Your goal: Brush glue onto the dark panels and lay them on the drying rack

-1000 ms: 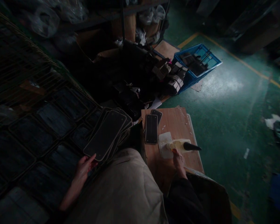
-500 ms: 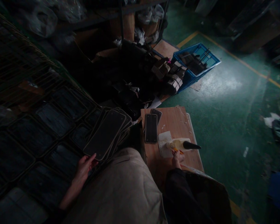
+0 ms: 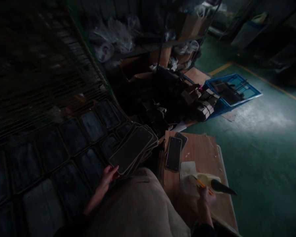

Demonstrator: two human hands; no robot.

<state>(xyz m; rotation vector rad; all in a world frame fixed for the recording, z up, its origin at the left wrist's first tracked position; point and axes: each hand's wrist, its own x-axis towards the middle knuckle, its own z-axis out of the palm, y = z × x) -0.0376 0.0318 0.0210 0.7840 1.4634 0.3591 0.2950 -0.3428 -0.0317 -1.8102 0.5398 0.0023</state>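
Observation:
A dark rectangular panel [image 3: 132,151] with a pale rim and small corner dots lies on top of a fanned stack. My left hand [image 3: 109,175] pinches its near corner between thumb and fingers. My right hand [image 3: 207,195] is closed around a thin orange-handled stick [image 3: 200,183], its narrow tip pointing left over a whitish pad [image 3: 187,168]. What kind of tool it is, I cannot make out. Beside that hand, a cream bottle [image 3: 208,178] with a long dark nozzle [image 3: 223,187] lies on its side. Two smaller dark panels [image 3: 174,154] overlap on the wooden board [image 3: 201,148].
Rows of dark panels [image 3: 71,177] cover the surface on my left, beside a wire rack [image 3: 88,62]. A blue crate [image 3: 246,98] stands on the green floor beyond the board. Cardboard boxes and plastic bags [image 3: 120,34] fill the shelves behind.
The camera view has shifted up and left. My right hand has drawn back slightly from the bottle's cream end, and the orange stick now shows more fully. My left hand still pinches the panel.

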